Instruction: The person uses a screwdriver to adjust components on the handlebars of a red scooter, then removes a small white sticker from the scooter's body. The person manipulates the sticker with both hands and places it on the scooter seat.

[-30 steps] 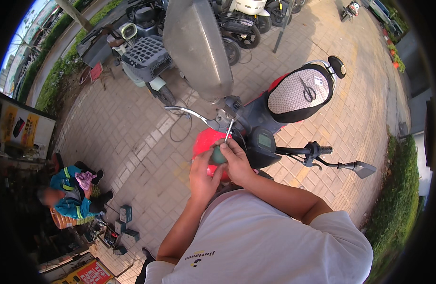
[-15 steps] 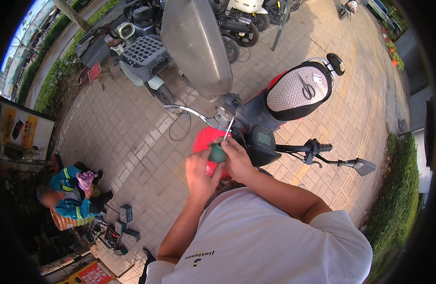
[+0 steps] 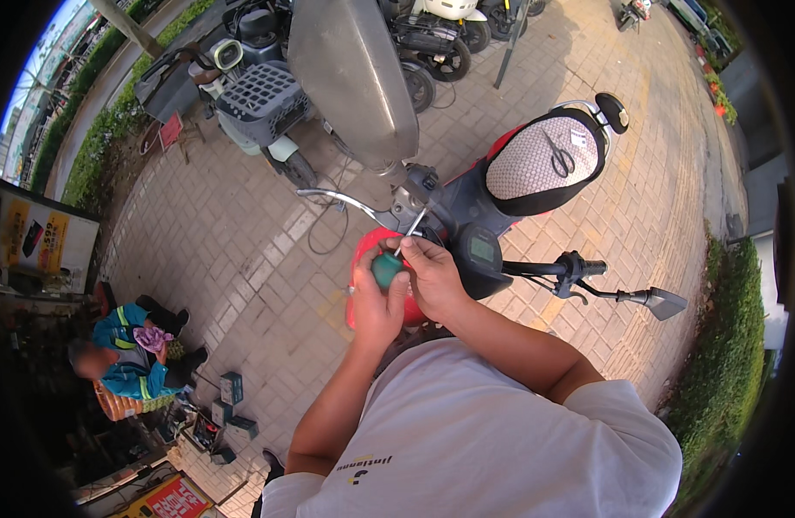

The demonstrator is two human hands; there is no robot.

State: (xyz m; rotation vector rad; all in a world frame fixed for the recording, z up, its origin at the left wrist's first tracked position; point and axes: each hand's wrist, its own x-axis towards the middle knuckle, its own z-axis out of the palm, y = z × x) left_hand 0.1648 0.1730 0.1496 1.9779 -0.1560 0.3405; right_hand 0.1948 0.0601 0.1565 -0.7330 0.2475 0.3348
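Note:
Both my hands meet over the red front of an electric scooter [image 3: 473,207]. In the fingers of my left hand [image 3: 376,309] sits a round green object [image 3: 386,270] whose kind I cannot make out. My right hand [image 3: 433,281] pinches a thin metal rod [image 3: 413,224] that slants up toward the handlebar. The rod's lower end comes close to the green object; whether they join is hidden by my fingers. Scissors [image 3: 559,157] lie on the scooter's patterned seat cover [image 3: 518,177].
A brake lever [image 3: 345,201] and a big grey panel [image 3: 358,78] rise beyond my hands. To the right stick out the handlebar grip [image 3: 594,268] and mirror [image 3: 665,303]. A person [image 3: 129,345] sits at the left beside several boxes [image 3: 231,388]. Parked scooters stand behind.
My left hand has shifted slightly and its fingers now curl more under the green object, leaving more of it showing. My right hand has moved a little up and left with the rod.

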